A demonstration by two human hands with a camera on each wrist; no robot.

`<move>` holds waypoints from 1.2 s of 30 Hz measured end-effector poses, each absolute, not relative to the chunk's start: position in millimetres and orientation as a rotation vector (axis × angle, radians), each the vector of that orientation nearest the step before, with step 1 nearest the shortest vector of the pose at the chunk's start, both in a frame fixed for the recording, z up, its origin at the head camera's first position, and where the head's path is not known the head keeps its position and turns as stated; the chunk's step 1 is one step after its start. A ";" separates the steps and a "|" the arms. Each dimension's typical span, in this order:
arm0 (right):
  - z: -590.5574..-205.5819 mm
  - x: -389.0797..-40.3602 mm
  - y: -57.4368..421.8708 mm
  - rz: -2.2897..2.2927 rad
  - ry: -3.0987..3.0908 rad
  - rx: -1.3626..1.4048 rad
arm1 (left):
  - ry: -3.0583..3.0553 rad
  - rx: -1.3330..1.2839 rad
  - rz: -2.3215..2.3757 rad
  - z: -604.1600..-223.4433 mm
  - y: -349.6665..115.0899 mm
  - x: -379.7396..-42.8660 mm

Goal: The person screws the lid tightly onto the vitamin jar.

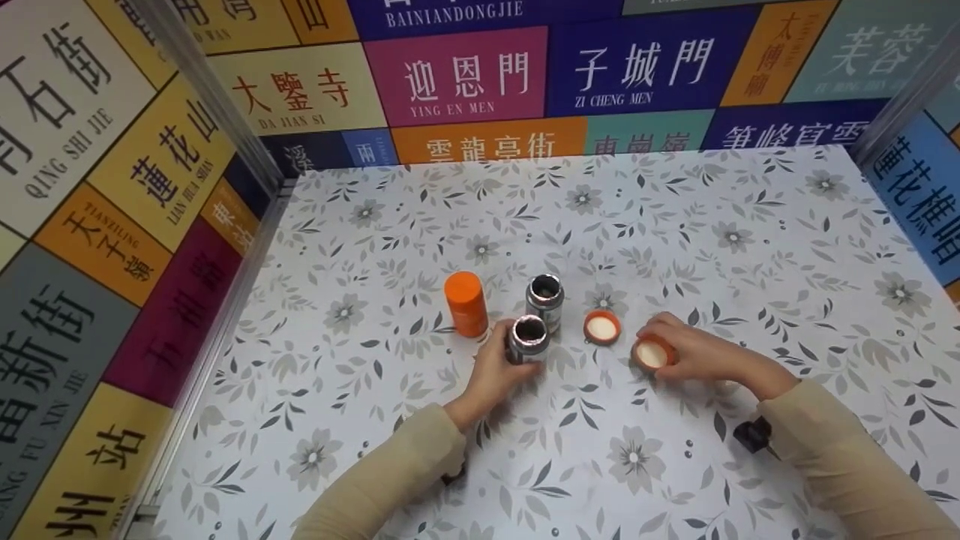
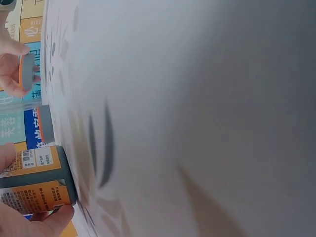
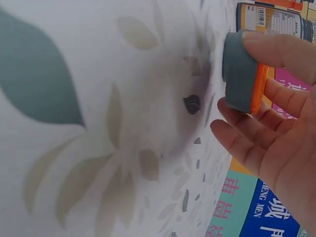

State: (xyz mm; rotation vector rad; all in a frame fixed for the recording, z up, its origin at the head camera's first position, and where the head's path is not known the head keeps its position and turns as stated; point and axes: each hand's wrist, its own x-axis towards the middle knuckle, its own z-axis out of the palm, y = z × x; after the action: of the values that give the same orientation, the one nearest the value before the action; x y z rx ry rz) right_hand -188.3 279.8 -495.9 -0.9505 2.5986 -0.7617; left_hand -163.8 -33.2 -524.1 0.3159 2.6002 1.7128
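Observation:
My left hand (image 1: 491, 379) grips an uncapped dark grey bottle (image 1: 529, 346) with a silvery torn rim round its mouth. In the left wrist view this bottle (image 2: 37, 180) shows orange printed labels and stands upright on the table. My right hand (image 1: 694, 351) pinches a grey cap (image 3: 239, 76) with an orange rim, held close to the tabletop; from above, the cap's (image 1: 651, 353) pale inside faces up. Just behind the gripped bottle stands another open grey bottle (image 1: 551, 311). A second cap (image 1: 602, 328) lies inside-up between the hands.
To the left of the bottles stands an orange cylindrical container (image 1: 466, 306). Everything rests on a table (image 1: 420, 225) with a white floral cover. Panels (image 1: 465, 79) with coloured lettering rise at the back and both sides.

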 end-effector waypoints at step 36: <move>-466.5 -189.5 227.0 -0.979 2.727 -1.082 | 2.296 0.403 1.816 -525.9 -16.4 -158.3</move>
State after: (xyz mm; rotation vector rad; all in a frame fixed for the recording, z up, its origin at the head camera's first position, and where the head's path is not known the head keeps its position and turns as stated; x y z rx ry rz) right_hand -189.5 227.0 -466.5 -1.0816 2.7272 -0.9791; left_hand -158.3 -16.4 -525.9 0.4035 2.2961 1.8158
